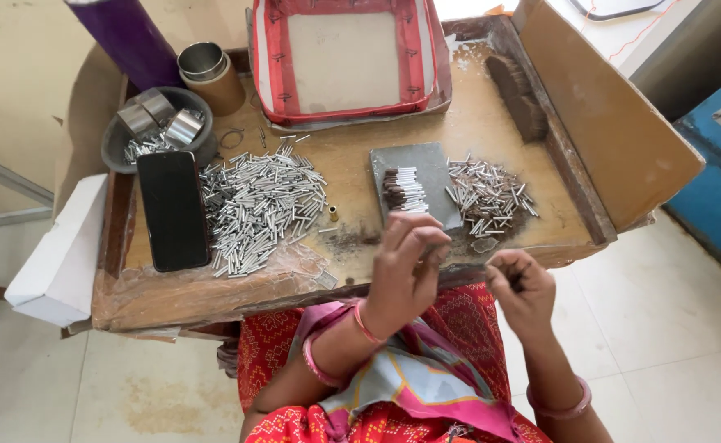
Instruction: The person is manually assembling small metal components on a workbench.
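My left hand (405, 267) is raised over the near edge of the wooden work board (352, 176), fingers pinched around a small metal tube. My right hand (518, 287) hovers beside it, fingers curled on something small and dark that I cannot make out. Just beyond my hands lies a grey slab (434, 168) with a row of brown-tipped tubes (401, 190) on it. A small pile of short silver tubes (487, 193) sits to the slab's right. A bigger heap of silver tubes (262, 205) spreads over the left half of the board.
A black phone (174, 209) lies at the board's left. Behind it stand a dark bowl (122, 148) with metal cups, a cardboard cylinder (212, 78) and a purple tube (126, 37). A red-rimmed tray (274, 61) sits at the back, a brush (520, 94) at right, a white box (57, 254) at left.
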